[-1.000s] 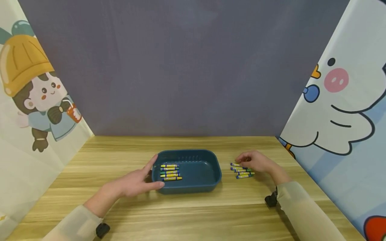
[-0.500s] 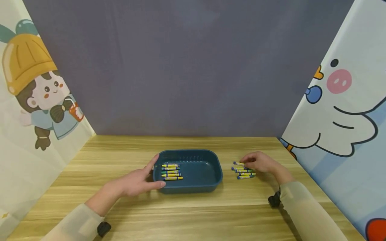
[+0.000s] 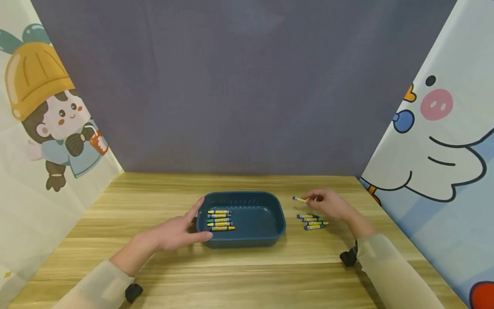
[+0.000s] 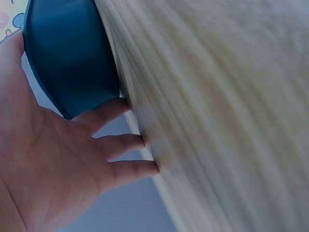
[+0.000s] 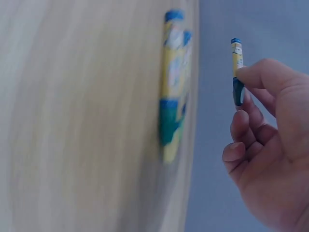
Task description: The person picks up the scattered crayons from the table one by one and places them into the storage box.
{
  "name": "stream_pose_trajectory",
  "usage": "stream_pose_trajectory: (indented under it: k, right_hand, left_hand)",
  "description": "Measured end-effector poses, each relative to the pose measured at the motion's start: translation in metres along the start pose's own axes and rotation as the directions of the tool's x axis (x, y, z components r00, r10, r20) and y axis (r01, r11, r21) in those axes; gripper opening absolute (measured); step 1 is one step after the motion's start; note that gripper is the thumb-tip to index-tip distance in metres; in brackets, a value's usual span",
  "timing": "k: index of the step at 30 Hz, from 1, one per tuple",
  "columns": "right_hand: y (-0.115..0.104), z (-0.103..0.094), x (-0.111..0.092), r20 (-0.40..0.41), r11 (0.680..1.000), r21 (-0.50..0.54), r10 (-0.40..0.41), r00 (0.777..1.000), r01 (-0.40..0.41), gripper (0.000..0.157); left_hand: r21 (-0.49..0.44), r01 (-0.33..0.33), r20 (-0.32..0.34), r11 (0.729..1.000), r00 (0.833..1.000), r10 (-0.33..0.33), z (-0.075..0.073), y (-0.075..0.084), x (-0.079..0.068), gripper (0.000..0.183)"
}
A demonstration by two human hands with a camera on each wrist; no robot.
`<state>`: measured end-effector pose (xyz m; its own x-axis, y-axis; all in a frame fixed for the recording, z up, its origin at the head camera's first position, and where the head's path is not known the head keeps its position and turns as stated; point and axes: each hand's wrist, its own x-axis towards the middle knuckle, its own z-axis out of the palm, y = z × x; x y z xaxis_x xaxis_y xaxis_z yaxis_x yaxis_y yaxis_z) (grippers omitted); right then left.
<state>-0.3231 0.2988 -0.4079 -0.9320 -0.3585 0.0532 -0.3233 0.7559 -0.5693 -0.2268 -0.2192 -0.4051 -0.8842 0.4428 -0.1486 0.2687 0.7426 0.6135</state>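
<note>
My right hand [image 3: 329,204] pinches a crayon [image 5: 237,58] between thumb and fingers, raised over the table. The crayon has a yellow wrapper, a blue end and a dark blue-green tip. Below that hand several similar crayons [image 3: 314,222] lie grouped on the wood, some with green tips. My left hand [image 3: 175,234] rests at the left end of a dark blue rectangular tray [image 3: 247,243], its thumb on the front rim and a straight finger along the back corner. Other fingertips touch the tabletop in the left wrist view. Inside the tray, several crayons [image 3: 220,220] lie in a column at the left.
The light wooden table [image 3: 247,279] ends at a grey back panel [image 3: 247,86]. Printed side panels with cartoon figures stand left [image 3: 23,193] and right [image 3: 444,171]. The tray's right half shows bare floor.
My right hand has lifted one crayon off the group and moved it up and slightly left. The left hand stays on the tray. The head view has shifted a little.
</note>
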Motion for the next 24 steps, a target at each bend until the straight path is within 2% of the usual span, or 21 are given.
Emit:
stream_pose_trajectory:
  k: [8,12,19,24]
  right_hand:
    - [-0.048,0.003,0.001,-0.044,0.994,0.056,-0.094,0.995,0.096,0.023]
    - [-0.072,0.009,0.004,-0.042,0.986,0.083,-0.139,0.989,0.142,0.022]
    - [-0.112,0.023,0.008,0.005,0.973,0.112,-0.201,0.979,0.2,0.02]
    - [-0.137,0.043,0.012,0.069,0.966,0.129,-0.235,0.97,0.224,0.02]
  left_hand:
    - [0.003,-0.016,-0.001,1.0,1.0,0.016,0.0,0.002,-0.001,0.119]
    - [0.001,-0.001,0.001,1.0,1.0,0.001,0.0,0.001,0.0,0.119]
    - [0.004,-0.003,0.0,1.0,1.0,0.003,0.0,-0.003,0.001,0.118]
    - [0.007,-0.005,-0.002,1.0,1.0,0.005,0.0,-0.003,0.001,0.118]
